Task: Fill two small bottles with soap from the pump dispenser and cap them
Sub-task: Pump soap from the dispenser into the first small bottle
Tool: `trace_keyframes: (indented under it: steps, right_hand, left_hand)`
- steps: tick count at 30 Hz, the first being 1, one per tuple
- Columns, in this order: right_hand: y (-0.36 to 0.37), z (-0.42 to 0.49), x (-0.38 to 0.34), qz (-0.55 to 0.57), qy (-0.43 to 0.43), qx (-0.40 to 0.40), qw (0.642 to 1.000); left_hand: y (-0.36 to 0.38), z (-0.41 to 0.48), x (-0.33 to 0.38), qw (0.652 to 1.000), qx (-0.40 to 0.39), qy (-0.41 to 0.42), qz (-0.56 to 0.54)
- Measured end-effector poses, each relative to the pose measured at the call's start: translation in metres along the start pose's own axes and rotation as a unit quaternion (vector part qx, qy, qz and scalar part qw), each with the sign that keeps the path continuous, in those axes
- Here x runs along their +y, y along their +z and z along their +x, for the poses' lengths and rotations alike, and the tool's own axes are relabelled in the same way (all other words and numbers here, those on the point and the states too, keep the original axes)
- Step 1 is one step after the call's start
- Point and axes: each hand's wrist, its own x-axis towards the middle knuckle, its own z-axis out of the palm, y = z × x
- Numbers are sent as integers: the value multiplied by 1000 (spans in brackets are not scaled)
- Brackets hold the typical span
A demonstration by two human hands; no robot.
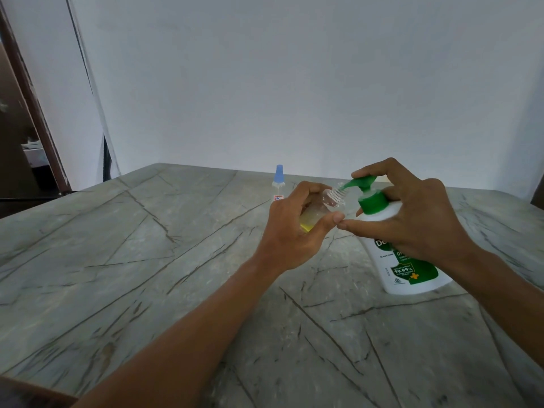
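Soap (306, 227), yellow and only a little, sat in the bottom of the small clear bottle (325, 206). The left hand (294, 234) held that bottle tipped over, fingers curled round it, its open mouth right at the green spout (350, 184) of the pump dispenser (412, 279). The right hand (418, 219) curled round the dispenser's top, one finger on the pump. Behind them a blue-capped bottle (278, 184) stood on the stone table (147, 260).
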Motion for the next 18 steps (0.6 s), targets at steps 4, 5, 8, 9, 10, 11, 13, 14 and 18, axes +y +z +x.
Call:
trace_keyframes:
  steps: [4,5,8,9,10,11,13,14,18]
  right_hand:
    - [0,0,-1,-17,-13,-19,1000]
    - [0,0,-1,-21,-18,-23,999]
    - [-1,-1,-1,-20,-24,-23,999]
    - [-1,-1,-1,-20,-24,-22,999]
    - [-1,0,0,-20,-22,-20,999]
    - [0,0,-1,-18,-19,-18,999]
    - [0,0,-1,-10,-12,-11,1000]
    - [0,-1,-1,-6,-9,-7,1000]
    - [0,-1,-1,-6,6,2,1000]
  left_hand:
    - [0,0,0,1000,9,-8,-10]
    - [0,1,0,1000,12,-9,-12]
    - [0,1,0,1000,15,-6,-11]
    - [0,1,0,1000,15,-5,-10]
    - [0,2,0,1000,15,-6,-11]
    - [0,1,0,1000,15,-6,-12]
    - [0,1,0,1000,16,-6,-15]
    - [0,1,0,1000,13,-5,-16]
    - [0,1,-2,1000,2,4,-5]
